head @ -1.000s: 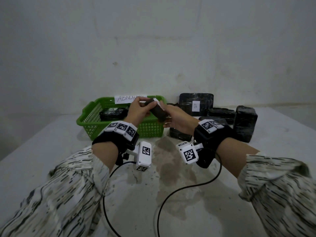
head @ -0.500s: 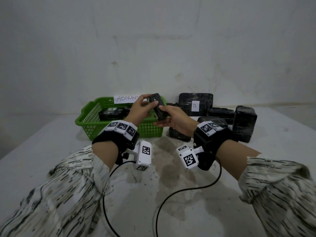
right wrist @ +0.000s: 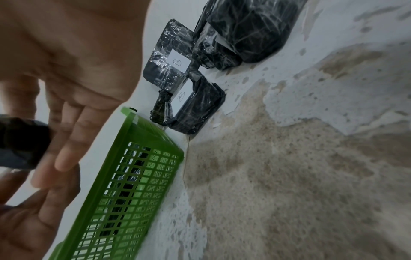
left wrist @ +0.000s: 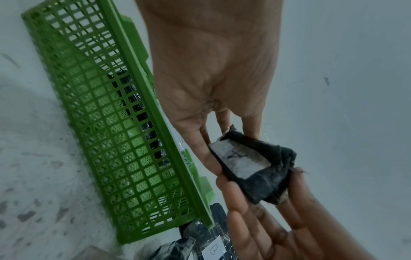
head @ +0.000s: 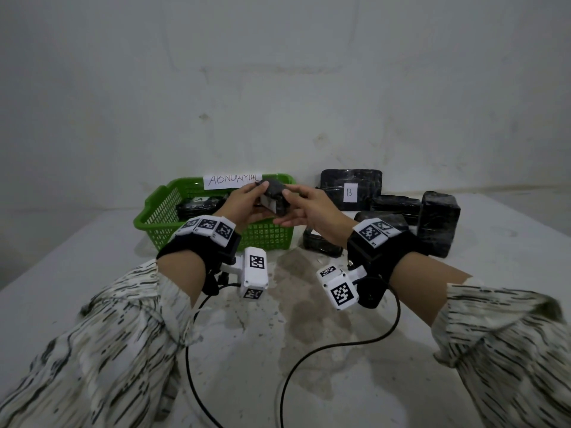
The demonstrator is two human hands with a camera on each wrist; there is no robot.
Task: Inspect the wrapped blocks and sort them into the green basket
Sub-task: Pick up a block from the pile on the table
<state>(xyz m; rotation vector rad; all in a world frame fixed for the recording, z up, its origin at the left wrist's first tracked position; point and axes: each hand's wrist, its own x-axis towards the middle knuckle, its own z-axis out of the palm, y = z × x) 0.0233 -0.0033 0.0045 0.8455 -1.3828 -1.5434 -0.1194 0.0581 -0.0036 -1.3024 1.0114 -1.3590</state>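
Observation:
Both hands hold a small black wrapped block [head: 276, 195] [left wrist: 264, 176] in the air over the right end of the green basket [head: 154, 219] [left wrist: 100, 123] [right wrist: 133, 176]. My left hand [head: 258, 197] pinches its left side, and my right hand [head: 287, 208] pinches its right side, thumb on top and fingers underneath. In the left wrist view the block's white label [left wrist: 241, 161] reads A and its wrap looks crumpled at the corners. Another wrapped block [head: 197, 206] lies inside the basket.
A paper sign reading ABNORMAL [head: 233, 181] sits on the basket's back rim. Right of the basket lies a pile of black wrapped blocks, among them one marked B [head: 350, 188] [right wrist: 173, 56], a flat one [head: 321, 246] [right wrist: 195, 105] and an upright one [head: 437, 227]. Black cables [head: 309, 359] cross the stained table.
The hands have turned the block between them and shifted it slightly left, towards the basket. Its white label now shows on the underside.

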